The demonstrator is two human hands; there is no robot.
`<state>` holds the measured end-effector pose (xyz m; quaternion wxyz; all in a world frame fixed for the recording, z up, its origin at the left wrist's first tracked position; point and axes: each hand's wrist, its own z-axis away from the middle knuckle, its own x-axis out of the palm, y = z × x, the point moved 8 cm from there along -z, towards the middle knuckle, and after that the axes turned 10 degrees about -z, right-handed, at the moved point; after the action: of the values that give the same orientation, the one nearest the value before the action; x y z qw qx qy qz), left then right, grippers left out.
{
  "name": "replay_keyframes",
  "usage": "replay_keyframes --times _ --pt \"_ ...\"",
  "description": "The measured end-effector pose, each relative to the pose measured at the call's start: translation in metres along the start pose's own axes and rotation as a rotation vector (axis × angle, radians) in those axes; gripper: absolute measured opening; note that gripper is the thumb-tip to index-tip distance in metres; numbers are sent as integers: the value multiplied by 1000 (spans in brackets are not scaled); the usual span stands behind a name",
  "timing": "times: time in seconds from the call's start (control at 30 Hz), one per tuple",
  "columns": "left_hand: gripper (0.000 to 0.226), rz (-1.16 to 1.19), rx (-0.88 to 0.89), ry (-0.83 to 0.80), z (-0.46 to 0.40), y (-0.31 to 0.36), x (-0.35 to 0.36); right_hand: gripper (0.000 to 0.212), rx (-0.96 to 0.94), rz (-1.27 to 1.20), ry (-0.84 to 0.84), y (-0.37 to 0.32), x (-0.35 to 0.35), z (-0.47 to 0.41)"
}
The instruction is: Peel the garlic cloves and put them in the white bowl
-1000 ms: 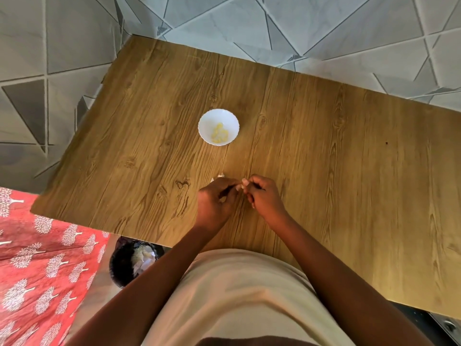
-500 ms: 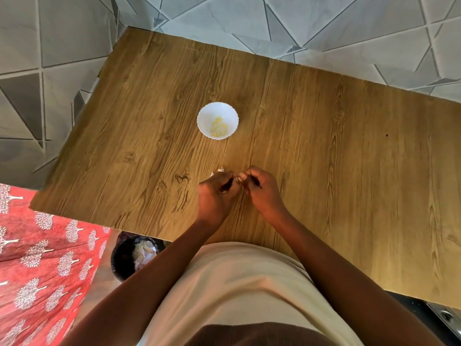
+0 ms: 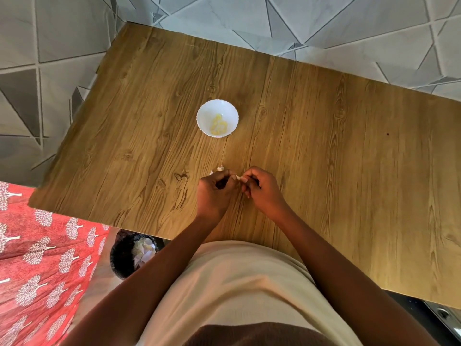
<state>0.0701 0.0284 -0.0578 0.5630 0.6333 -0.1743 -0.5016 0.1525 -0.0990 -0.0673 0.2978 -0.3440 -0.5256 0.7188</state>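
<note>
A small white bowl (image 3: 217, 118) with a scalloped rim stands on the wooden table (image 3: 324, 146); several peeled yellowish garlic cloves (image 3: 219, 126) lie inside it. Nearer to me, my left hand (image 3: 215, 193) and my right hand (image 3: 262, 191) meet fingertip to fingertip over the table. Both pinch a small pale garlic clove (image 3: 238, 178), mostly hidden by the fingers. A scrap of white garlic skin (image 3: 220, 168) lies on the table just beyond my left hand.
A black bin (image 3: 132, 253) with white peels in it stands on the floor under the table's near left edge. Red patterned cloth (image 3: 37, 258) lies at the lower left. Grey tiled floor surrounds the table.
Both hands stay together on the clove with only small finger shifts. The camera view has drifted slightly, so the bowl and table sit a little higher in the frame.
</note>
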Motion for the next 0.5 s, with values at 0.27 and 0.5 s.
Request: replay_keyframes --times 0.27,0.5 --pt "7 -183 198 65 1 13 -8 24 94 -67 -54 -3 -3 3" --pt "6 -183 246 75 10 16 -7 8 26 40 52 -15 -10 5"
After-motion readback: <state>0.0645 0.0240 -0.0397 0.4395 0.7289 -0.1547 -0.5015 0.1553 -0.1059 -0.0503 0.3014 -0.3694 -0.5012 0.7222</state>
